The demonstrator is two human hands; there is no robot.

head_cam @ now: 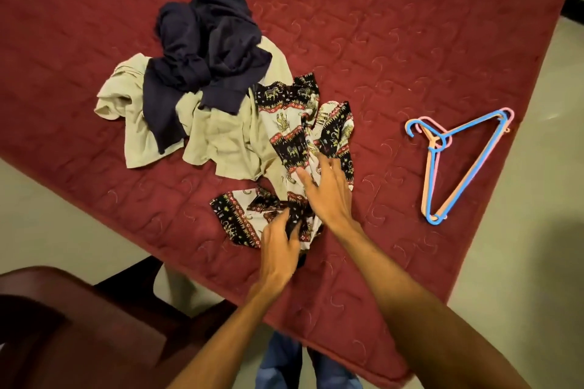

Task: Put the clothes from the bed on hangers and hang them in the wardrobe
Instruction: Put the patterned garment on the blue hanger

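A patterned black, white and red garment [294, 126] lies crumpled on the red quilted bed [395, 41]. My left hand [279, 246] pinches a fold of it near the bed's front edge. My right hand [325, 189] rests on the same garment, fingers spread and straight. Behind it, a beige garment [215, 136] lies under a dark navy one [205, 50]. To the right, a stack of plastic hangers [455, 164], blue, pink and orange, lies flat on the bed.
A dark wooden chair or bed frame piece [63, 325] stands at the lower left. Pale floor [521, 262] shows right of the bed and at the left. My legs in blue trousers [281, 366] are below the bed edge.
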